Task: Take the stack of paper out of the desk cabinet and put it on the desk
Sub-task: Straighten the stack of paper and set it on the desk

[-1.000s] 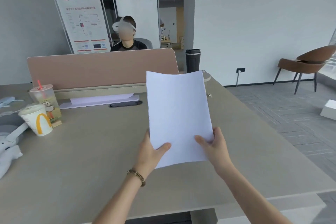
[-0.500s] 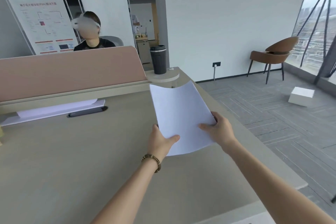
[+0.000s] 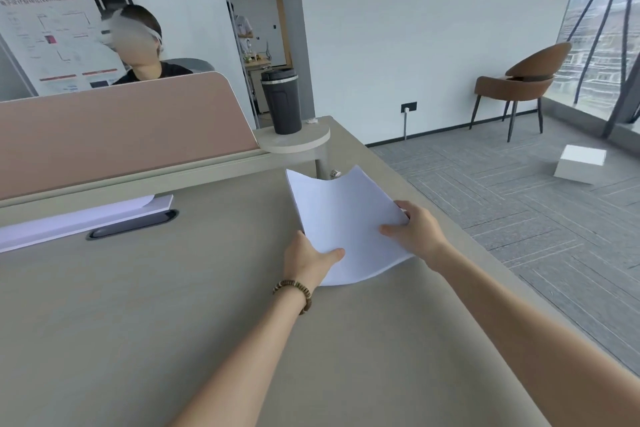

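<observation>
**Paper stack held low over the desk in both hands**

Two bare forearms were seen reaching forward from the bottom of the view across a beige desk (image 3: 173, 322). A beaded bracelet (image 3: 293, 291) was worn on the left wrist. The stack of paper (image 3: 346, 218) was held between both hands above the desk's right half, close to its right edge. The left hand (image 3: 308, 262) was closed on the near left corner, with the thumb laid on top of the sheets and the other fingers hidden underneath. The right hand (image 3: 417, 232) was clamped on the right edge, thumb pressed on top and fingers curled around the side. The sheets were bowed, sagging in the middle, with the far corners lifted. The near edge appeared to be very close to the desk surface; contact could not be confirmed.

Farther left on the desk, a dark oval slot (image 3: 133, 224) was set into the top, and a flat white slab (image 3: 83, 217) was lying just behind it. A pink divider panel (image 3: 121, 128) was standing along the desk's far edge. A dark travel mug (image 3: 281, 100) was placed upright on a small round shelf (image 3: 294, 144) at the divider's right end. Behind the divider, a seated person (image 3: 145, 55) wearing a headset was partly visible, with poster boards (image 3: 52, 21) behind. To the right, a brown chair (image 3: 523, 80) and a white box (image 3: 580, 163) were seen on the grey floor.
</observation>
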A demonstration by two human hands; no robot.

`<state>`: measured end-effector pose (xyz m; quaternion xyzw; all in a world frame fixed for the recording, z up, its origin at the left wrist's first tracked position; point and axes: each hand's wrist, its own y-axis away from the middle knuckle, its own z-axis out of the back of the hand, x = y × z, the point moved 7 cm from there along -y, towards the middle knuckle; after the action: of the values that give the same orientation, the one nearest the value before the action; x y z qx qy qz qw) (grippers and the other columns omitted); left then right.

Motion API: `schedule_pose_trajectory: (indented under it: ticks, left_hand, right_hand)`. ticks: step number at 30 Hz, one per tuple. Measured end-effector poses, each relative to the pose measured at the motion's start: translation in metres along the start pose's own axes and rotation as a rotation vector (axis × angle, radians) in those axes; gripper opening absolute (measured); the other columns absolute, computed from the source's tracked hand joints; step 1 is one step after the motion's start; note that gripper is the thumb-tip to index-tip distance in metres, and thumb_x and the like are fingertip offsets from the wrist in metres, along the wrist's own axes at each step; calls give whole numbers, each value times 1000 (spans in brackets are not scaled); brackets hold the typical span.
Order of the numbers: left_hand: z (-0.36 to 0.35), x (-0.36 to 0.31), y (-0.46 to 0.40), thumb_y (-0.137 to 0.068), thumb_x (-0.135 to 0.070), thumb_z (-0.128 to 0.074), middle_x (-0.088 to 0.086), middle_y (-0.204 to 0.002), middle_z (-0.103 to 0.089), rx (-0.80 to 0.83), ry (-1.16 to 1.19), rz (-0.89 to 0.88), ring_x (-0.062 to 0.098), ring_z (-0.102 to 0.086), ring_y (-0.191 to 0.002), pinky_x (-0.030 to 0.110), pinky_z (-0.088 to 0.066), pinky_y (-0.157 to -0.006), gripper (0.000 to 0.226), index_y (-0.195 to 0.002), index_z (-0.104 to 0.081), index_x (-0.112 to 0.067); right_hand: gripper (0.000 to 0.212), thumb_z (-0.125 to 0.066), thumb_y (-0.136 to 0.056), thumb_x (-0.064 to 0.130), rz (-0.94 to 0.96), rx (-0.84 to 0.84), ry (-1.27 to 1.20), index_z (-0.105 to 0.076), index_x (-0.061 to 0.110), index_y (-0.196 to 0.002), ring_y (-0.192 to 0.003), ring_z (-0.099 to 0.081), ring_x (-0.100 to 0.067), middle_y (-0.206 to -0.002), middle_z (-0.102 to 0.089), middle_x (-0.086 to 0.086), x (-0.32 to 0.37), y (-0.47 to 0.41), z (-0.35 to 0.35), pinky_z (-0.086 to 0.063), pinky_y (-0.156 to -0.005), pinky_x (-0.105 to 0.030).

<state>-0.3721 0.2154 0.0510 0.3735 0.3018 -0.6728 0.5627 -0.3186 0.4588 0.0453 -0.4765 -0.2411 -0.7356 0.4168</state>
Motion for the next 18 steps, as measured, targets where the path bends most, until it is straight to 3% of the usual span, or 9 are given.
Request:
schedule_pose_trajectory:
  ticks: [6,10,12,14,18]
  left_hand:
    - [-6,-5,-19,-62,-54,-78,-3,-104,-61,-34,-226,-33,23,-61,-94,38,-52,-81,58,-98,-54,-16]
    - [-13,-9,-31,-59,-65,-73,2,-114,-50,-100,-387,-69,26,-53,-108,41,-37,-98,64,-93,-54,-15]
    - [-18,-8,-35,-62,-65,-70,2,-117,-50,-100,-403,-74,27,-50,-113,42,-33,-100,63,-95,-53,-14]
    - [-23,-9,-37,-68,-62,-66,3,-122,-50,-98,-405,-86,28,-48,-118,44,-30,-104,60,-100,-55,-13]
    - [-27,-7,-38,-78,-63,-53,5,-124,-52,-103,-398,-81,28,-43,-124,47,-24,-109,56,-102,-59,-12]
  right_hand:
    - [57,-78,-75,30,0,13,51,-60,27,-129,-100,-66,-23,-112,-69,0,-1,-16,5,-46,-76,-30]
    - [55,-77,-75,35,-7,15,105,-60,29,-128,-99,-66,-21,-113,-69,3,-2,-22,11,-45,-69,-28]
    - [55,-74,-77,40,-8,8,169,-59,30,-128,-103,-65,-23,-115,-69,3,-3,-23,13,-49,-76,-33]
    - [59,-69,-73,51,-2,-3,244,-58,33,-128,-109,-63,-26,-115,-69,3,-3,-24,16,-50,-92,-42]
    - [61,-63,-76,58,-8,-5,355,-54,37,-132,-119,-58,-26,-118,-67,4,-4,-24,22,-38,-107,-48]
